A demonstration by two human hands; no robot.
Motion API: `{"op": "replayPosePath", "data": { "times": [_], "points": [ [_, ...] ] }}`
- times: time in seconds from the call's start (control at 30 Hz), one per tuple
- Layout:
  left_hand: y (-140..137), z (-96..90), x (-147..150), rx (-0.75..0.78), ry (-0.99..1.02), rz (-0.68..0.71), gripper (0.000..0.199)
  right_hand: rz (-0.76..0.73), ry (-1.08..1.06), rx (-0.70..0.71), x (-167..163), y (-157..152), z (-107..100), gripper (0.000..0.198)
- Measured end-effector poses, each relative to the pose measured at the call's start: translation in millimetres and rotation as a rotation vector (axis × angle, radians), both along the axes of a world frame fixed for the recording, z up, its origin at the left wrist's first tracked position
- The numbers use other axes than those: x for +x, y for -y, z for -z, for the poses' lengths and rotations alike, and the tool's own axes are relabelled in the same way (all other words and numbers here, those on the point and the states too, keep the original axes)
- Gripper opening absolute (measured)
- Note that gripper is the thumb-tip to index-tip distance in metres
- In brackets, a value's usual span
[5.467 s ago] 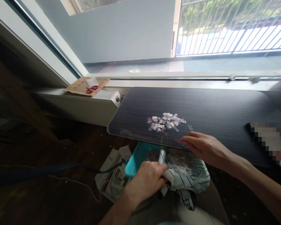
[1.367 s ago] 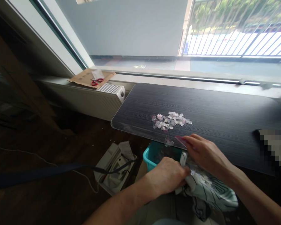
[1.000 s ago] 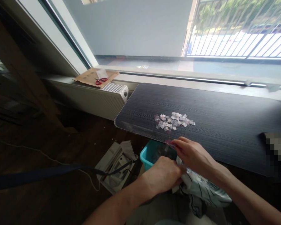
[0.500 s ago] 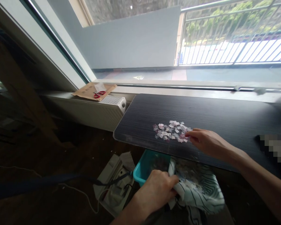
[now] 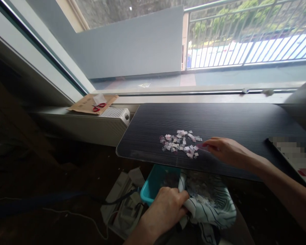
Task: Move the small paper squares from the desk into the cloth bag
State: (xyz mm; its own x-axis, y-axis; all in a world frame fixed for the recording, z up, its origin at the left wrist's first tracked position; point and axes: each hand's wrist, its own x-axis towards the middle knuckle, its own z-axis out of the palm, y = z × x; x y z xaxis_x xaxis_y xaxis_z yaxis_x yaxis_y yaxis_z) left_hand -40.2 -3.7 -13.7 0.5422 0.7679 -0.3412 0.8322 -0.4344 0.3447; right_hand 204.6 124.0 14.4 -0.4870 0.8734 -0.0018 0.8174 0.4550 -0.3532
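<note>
Your right grip (image 5: 225, 148), pinched on a pinkish strip (image 5: 201, 146), nears pale pieces (image 5: 173, 145) mid-frame on the worktop (image 5: 214, 119) while your left grip (image 5: 168, 205) clutches striped cloth (image 5: 209, 213) at lower center.

Bench (image 5: 234, 124): black, with a fine streaked wood-grain pattern. Small pieces (image 5: 181, 148): white and pale grey, some tinted pink. Thin strip (image 5: 203, 146): translucent pinkish purple. Tub (image 5: 147, 195): turquoise. Cloth (image 5: 220, 217): whitish to pale mint, patterned with dark curving lines. Scissors (image 5: 99, 107): red-handled. Paper sheet (image 5: 81, 105): tan-brown, bearing darker print. Radiator (image 5: 114, 113): off-white.
</note>
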Motion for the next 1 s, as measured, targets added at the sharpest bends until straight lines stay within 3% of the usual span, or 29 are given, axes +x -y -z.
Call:
{"op": "replayPosePath", "data": {
  "times": [0.17, 0.37, 0.67, 0.87, 1.0],
  "points": [
    [-1, 1.6, 3, 0.025, 0.0, 0.032, 0.011, 0.053, 0.0, 0.05, 5, -1, 3, 0.031],
    [-1, -1.9, 7, 0.024, 0.008, 0.051, 0.01, 0.051, 0.077, -0.006, 4, 4, -6, 0.031],
    [-3, -5.1, 9, -0.004, -0.021, 0.058, 0.011, -0.021, 0.102, 0.027, -20, -12, -4, 0.032],
    [-1, -5.4, 9, 0.009, -0.002, 0.042, 0.01, 0.092, 0.24, 0.012, 3, 1, -11, 0.029],
    [-2, -4.5, 9, 0.008, -0.002, 0.053, 0.011, 0.051, 0.181, 0.005, 3, 8, -15, 0.029]
  ]
}}
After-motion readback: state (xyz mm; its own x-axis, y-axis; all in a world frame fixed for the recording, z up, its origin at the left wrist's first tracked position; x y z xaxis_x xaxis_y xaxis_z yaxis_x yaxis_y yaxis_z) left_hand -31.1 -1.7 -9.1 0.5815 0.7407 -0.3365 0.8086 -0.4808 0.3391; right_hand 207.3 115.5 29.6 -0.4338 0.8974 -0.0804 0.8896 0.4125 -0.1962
